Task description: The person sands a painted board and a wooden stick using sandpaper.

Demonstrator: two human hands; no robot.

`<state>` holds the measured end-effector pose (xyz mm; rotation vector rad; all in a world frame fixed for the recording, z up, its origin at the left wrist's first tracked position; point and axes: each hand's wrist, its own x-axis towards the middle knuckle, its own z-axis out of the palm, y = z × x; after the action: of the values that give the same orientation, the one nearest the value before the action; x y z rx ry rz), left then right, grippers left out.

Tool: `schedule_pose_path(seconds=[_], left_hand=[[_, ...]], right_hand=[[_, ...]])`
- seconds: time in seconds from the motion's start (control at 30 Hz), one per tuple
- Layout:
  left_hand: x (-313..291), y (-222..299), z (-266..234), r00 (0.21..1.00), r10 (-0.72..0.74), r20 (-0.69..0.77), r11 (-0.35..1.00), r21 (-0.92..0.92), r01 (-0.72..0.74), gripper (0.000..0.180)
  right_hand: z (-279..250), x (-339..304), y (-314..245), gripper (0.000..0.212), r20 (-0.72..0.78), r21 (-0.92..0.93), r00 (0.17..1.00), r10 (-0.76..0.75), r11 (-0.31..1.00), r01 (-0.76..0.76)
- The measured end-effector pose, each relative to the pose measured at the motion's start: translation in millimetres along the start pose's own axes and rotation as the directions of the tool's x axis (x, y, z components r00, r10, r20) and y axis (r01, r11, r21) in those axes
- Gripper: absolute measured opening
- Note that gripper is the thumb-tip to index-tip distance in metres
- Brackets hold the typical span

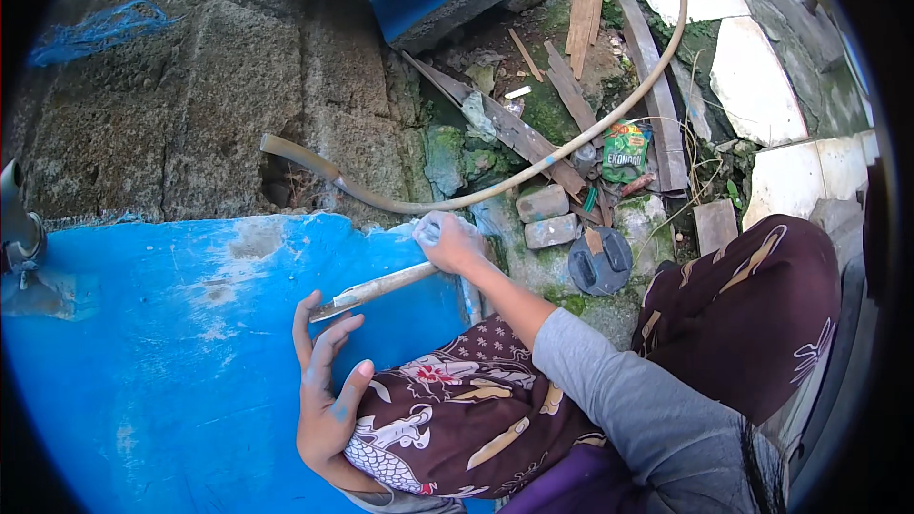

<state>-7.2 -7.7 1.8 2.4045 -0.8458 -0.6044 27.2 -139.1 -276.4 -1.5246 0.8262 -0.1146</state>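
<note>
1. Blue ledge (171,352): the biggest thing here and the landmark for the rest. Its paint is worn to pale patches near the far edge.
2. Rough concrete (219,105): just beyond the ledge's far edge, with dark seams running through it.
3. Patterned brown cloth (514,400): over the person's legs, covering the ledge's near right side and reaching past it.
4. Hose (590,133): its cut end lies beyond the ledge's far edge; from there it curves off to the far right.
5. Planks (543,152): scattered over rubble, beyond the ledge and to its right.
6. Left hand (328,395): above the ledge's right part, fingers spread and loosely curled, not clenched. They are right at the stick's lower end; whether they touch it I cannot tell. Bluish smudges mark the skin.
7. Round grey lid (602,271): on the ground to the ledge's right.
8. Right hand (449,243): at the ledge's far right corner, fingers closed around the wad and the stick's upper end.
9. Stick (386,287): held aslant above the ledge's right part, its lower end tapering flat. I judge handling to be under way: it is taken up, not set down. What is finished or left beyond that cannot be told.
10. Whitish wad (430,228): smallest, in the right hand by the ledge's far right corner; its material is unclear.
</note>
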Motion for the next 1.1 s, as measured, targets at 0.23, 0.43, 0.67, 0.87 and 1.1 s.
schedule_pose_path(seconds=[0.23, 0.43, 0.67, 0.87, 1.1], left_hand=[[-0.9, 5.1, 1.5, 1.0, 0.028, -0.007, 0.998, 0.063, -0.027, 0.043], [-3.7, -3.3, 0.6, 1.0, 0.001, -0.011, 0.998, -0.061, -0.002, 0.042], [1.2, 1.1, 5.4, 0.999, 0.027, -0.021, 0.999, -0.033, -0.028, 0.042], [-2.1, -0.7, 4.3, 0.997, -0.015, -0.071, 0.998, -0.056, 0.011, 0.041], [2.4, -2.3, 5.8, 0.995, -0.029, -0.093, 0.998, -0.052, 0.025, 0.041]], right_hand=[[-11.0, -13.4, -22.7, 0.026, 0.032, 0.056, 0.999, -0.041, 0.998, 0.04], [-4.2, -14.6, -22.3, 0.027, 0.039, 0.07, 0.994, -0.105, 0.992, 0.102], [-4.8, -4.8, -3.0, 0.027, 0.014, 0.053, 1.0, 0.008, 0.999, -0.009], [-11.8, -18.1, -34.5, 0.028, 0.146, 0.21, 0.973, -0.18, 0.966, 0.147], [2.5, 0.4, 16.4, 0.027, 0.051, 0.051, 0.997, -0.058, 0.997, 0.055]])
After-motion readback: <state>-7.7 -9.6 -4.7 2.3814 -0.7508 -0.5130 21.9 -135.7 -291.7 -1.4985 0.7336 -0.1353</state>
